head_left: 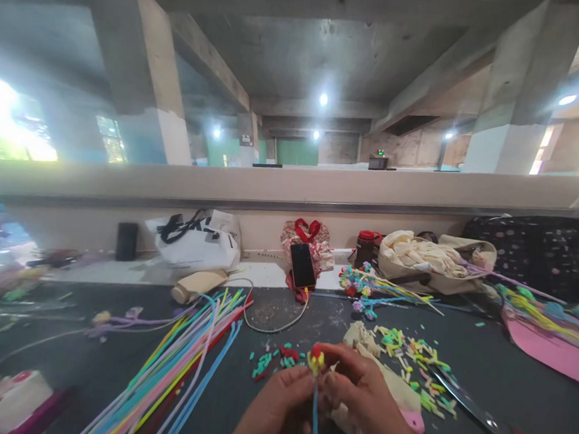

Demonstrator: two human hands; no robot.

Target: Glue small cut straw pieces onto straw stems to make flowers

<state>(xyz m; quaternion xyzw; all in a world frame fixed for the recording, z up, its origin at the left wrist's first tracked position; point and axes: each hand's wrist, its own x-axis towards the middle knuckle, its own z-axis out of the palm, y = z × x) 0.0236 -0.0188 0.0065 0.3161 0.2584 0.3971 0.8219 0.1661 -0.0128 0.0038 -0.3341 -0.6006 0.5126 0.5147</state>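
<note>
Low in the centre is a small pipe-cleaner flower [316,361] with a red tip, yellow petals and a blue stem pointing down toward me. My left hand [282,400] pinches it just below the head from the left side. The closed fingers of my right hand [363,393] meet the flower from the right, near head and stem. Beneath the right hand lies a pale cloth [399,386], partly covered by it. A thin rod shows below that hand; I cannot tell whether it is held. Short teal and red cut pieces [271,361] lie just beyond the left hand.
Long coloured pipe cleaners [177,369] are spread on the left. On the right are scissors [484,419], yellow-green cut pieces [414,354] and a pink sheet [540,344]. Behind stand a phone [303,266] with a cable, finished flowers [359,283] and bags [202,240] along the partition.
</note>
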